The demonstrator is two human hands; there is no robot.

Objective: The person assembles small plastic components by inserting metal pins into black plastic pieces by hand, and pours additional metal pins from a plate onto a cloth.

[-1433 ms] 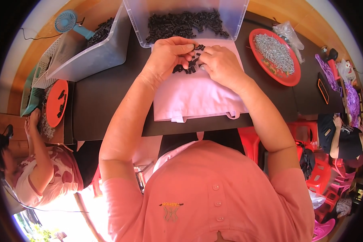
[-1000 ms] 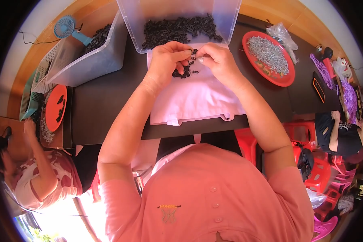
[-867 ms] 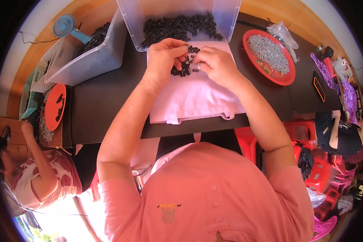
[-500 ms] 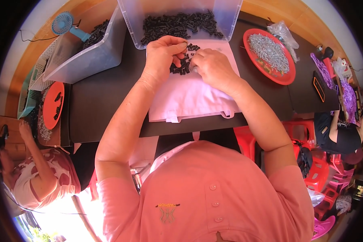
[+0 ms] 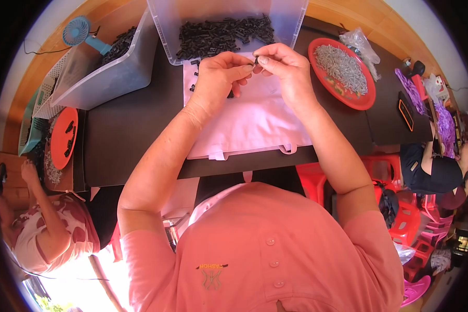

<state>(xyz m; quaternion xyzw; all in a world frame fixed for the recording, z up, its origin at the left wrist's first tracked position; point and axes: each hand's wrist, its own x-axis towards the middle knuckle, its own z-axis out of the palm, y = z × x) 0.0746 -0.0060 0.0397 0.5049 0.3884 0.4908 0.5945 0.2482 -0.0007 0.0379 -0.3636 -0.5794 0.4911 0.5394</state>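
Above a pink cloth, my two hands meet fingertip to fingertip. Between them is a small black part, too small to make out its kind. My left hand is closed in a pinch on one side of it. From the other side, my right hand pinches it between thumb and forefinger. A few similar black pieces lie on the cloth beside my left hand, which partly hides them. Just beyond my hands, a clear plastic bin holds a heap of black pieces.
To the right, a red plate holds silvery metal pieces, with a plastic bag behind it. Another clear bin and a small blue fan stand at the left. A co-worker sits beside an orange-red plate.
My right hand has lifted off the cloth and turned upward to meet my left fingertips. The black pieces seen between my hands before are no longer visible there. The view has shifted slightly.
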